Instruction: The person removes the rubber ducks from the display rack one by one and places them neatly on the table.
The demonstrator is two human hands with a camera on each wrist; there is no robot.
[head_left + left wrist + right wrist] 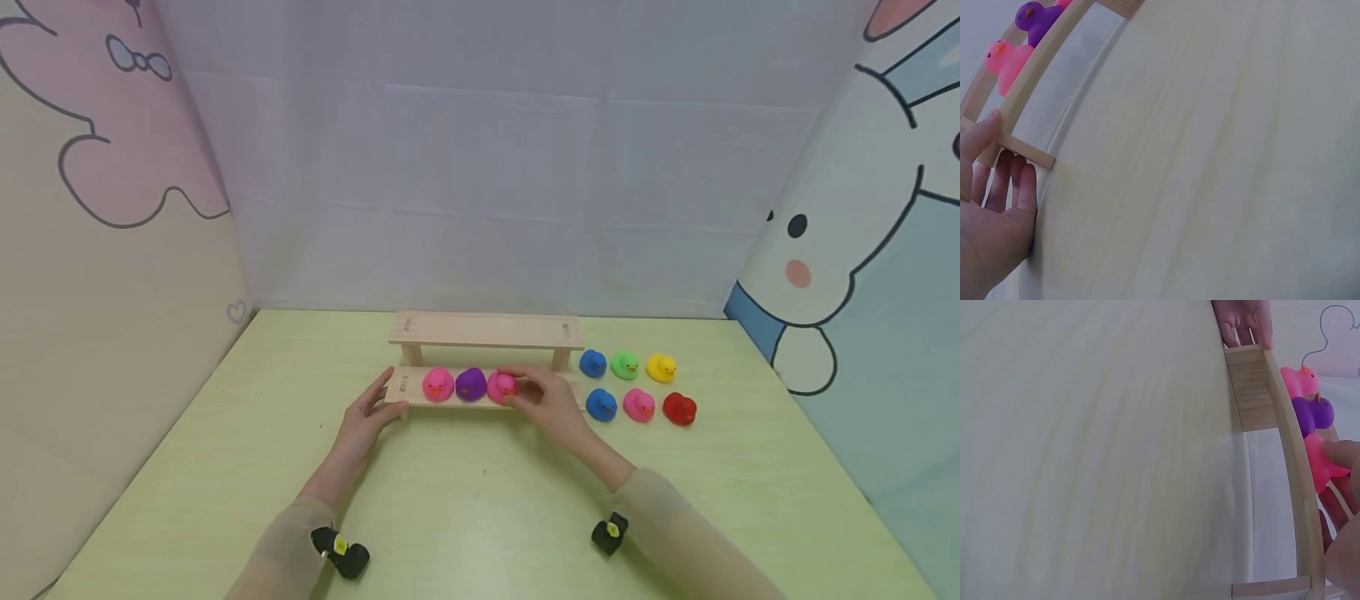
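Note:
My left hand [363, 423] grips the left end of the low wooden shelf [414, 395], with the thumb along the front edge. In the left wrist view the fingers reach round by the shelf's end support [1029, 151]. On that shelf a pink rubber duck [438, 385] and a purple rubber duck [471, 385] stand side by side. A second pink duck [498, 387] is beside the purple one, and my right hand [553, 410] pinches it between thumb and fingers. The right wrist view shows this duck [1315, 464] at the shelf top, partly hidden by the thumb.
A higher wooden shelf [486, 330] stands right behind the low one. To the right, several rubber ducks sit in two rows: blue [592, 364], green [625, 365] and yellow [662, 367] behind; blue [602, 405], pink [639, 405] and red [679, 409] in front.

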